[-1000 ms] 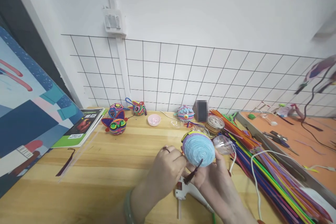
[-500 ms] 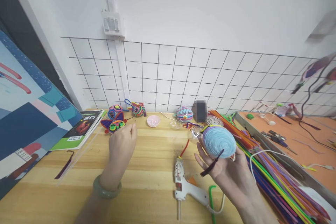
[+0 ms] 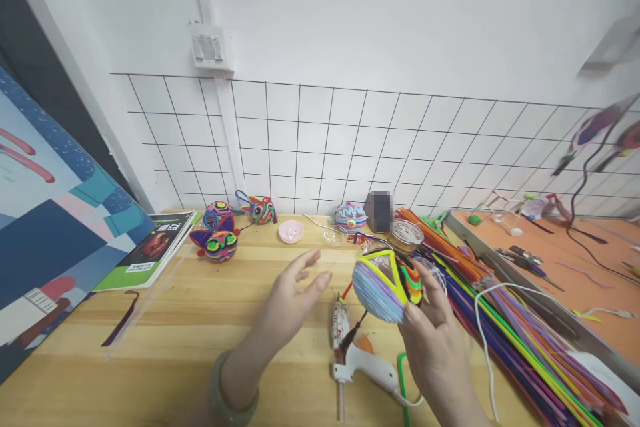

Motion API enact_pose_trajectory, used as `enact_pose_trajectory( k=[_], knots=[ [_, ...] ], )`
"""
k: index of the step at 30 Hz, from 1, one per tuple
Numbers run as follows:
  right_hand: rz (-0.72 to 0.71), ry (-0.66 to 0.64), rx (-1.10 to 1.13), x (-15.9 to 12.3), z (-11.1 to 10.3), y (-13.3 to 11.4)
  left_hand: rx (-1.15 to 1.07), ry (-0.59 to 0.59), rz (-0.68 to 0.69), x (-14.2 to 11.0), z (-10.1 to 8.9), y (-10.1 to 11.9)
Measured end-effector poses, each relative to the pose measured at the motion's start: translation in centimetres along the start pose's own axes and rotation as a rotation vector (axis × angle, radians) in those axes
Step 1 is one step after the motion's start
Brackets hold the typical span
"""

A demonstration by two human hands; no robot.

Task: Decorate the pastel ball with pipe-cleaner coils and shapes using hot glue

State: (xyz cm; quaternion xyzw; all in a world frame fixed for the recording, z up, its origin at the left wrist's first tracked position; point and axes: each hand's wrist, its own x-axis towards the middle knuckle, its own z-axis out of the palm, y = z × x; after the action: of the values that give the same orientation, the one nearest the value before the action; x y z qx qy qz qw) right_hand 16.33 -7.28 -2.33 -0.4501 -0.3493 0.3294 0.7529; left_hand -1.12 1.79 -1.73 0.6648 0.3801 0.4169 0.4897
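My right hand (image 3: 437,327) grips a ball-shaped ornament (image 3: 380,290) covered in coiled pipe cleaners, light blue and purple below with yellow zigzag lines and an orange and green patch. A dark tassel (image 3: 353,335) hangs from its underside. To the left of the ornament, my left hand (image 3: 295,293) is held in the air with thumb and fingers apart and nothing in it. Under the tassel a white glue gun (image 3: 367,363) lies on the wooden table (image 3: 180,360), its glue stick toward me.
Bundles of coloured pipe cleaners (image 3: 530,340) lie on the right beside an orange tray (image 3: 560,253) with pliers (image 3: 520,260). Finished ornaments (image 3: 220,240), a pink dish (image 3: 291,231) and a spool (image 3: 406,233) stand along the back. Magazines (image 3: 155,247) and a loose tassel (image 3: 123,320) lie left.
My left hand left the ornament, swung left closed, then came back toward it with fingers opened. My right hand moved the ornament right, then back left, and turned its yellow-patterned side into view.
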Motion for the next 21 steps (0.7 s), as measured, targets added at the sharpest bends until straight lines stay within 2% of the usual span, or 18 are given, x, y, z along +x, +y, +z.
enact_pose_trajectory(
  k=[4, 7, 12, 15, 18, 21],
  knots=[
    [-0.183, -0.031, -0.071, -0.6, 0.3, 0.1, -0.259, -0.110, -0.078, -1.2, 2.1, 0.5],
    [-0.207, -0.048, -0.133, -1.0, 0.3, 0.5, -0.345, -0.178, -0.105, -2.1, 3.1, 0.7],
    [-0.256, -0.035, -0.194, -1.5, 0.1, 1.0, -0.476, -0.160, -0.129, -3.3, 4.4, 1.2],
    [-0.270, -0.010, -0.207, -1.8, 0.2, 1.0, -0.581, -0.247, -0.181, -3.6, 5.0, 1.6],
    [-0.299, 0.008, -0.175, -2.1, 0.5, 1.1, -0.679, -0.316, -0.134, -3.7, 5.5, 1.8],
    [-0.276, 0.001, -0.132, -2.4, 1.0, 1.3, -0.823, -0.293, -0.046, -3.7, 6.0, 1.8]
  ],
)
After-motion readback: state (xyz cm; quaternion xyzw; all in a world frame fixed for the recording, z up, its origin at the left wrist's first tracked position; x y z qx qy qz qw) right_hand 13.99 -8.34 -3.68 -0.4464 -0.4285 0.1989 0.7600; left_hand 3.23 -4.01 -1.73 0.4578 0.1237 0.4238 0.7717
